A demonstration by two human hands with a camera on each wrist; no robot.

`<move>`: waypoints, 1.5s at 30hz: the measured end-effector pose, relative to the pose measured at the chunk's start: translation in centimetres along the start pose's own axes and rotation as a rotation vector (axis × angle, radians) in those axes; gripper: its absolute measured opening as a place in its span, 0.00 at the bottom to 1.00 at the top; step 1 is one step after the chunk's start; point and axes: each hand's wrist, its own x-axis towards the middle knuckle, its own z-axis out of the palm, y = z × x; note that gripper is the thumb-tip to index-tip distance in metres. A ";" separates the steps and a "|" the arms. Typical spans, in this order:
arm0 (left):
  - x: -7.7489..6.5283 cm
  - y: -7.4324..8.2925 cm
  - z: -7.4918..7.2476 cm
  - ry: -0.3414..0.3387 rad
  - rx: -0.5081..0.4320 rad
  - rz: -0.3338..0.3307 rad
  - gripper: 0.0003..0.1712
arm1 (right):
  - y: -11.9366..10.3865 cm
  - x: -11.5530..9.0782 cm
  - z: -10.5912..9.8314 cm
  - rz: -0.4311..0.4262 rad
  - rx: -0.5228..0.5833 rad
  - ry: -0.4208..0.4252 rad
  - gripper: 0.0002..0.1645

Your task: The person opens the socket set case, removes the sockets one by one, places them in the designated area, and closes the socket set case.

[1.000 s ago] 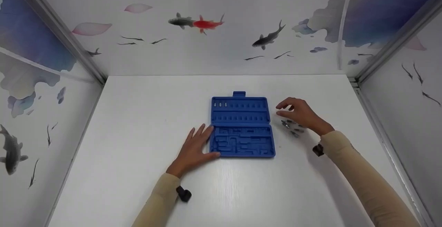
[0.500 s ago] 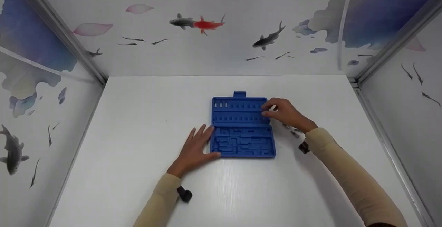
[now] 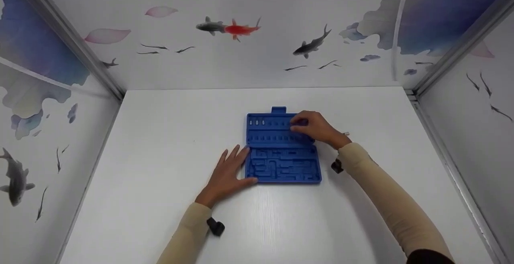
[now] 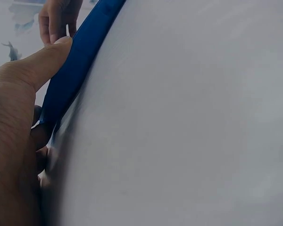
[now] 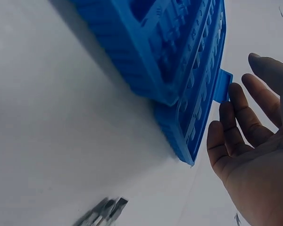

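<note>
A blue plastic tool case (image 3: pixel 282 183) lies unfolded on the white table, with moulded recesses in both halves. Three small silver metal pieces (image 3: pixel 257 122) sit in slots at the upper left of its far half. My left hand (image 3: pixel 225 179) rests spread at the case's left side, its thumb (image 4: pixel 54 56) on the near edge and its other fingers by the left edge. Above the right part of the far half is my right hand (image 3: pixel 317 126), thumb and forefinger tips close together. I cannot tell whether a small piece sits between those tips.
Loose silver metal pieces (image 5: pixel 104 213) lie on the table right of the case, mostly hidden behind the right forearm in the head view. The case's latch tab (image 3: pixel 278 110) points to the back wall. Printed panels (image 3: pixel 257 63) stand around the table.
My right hand has moved left from beside the loose metal pieces to over the far half of the case. The left hand and the case have stayed in place.
</note>
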 end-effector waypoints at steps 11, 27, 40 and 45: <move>-0.1 0.0 -0.1 0.005 -0.010 0.001 0.63 | -1.0 2.4 1.6 -0.020 -0.039 -0.025 0.19; 0.0 -0.3 -0.1 0.004 0.004 0.001 0.64 | -1.7 4.9 4.3 0.008 -0.056 -0.042 0.22; 0.2 0.3 0.1 -0.013 0.045 -0.006 0.67 | -2.1 6.3 6.0 -0.104 -0.098 -0.045 0.23; 0.2 0.2 0.0 -0.008 0.057 0.000 0.65 | -2.1 6.5 6.4 -0.048 -0.101 -0.050 0.26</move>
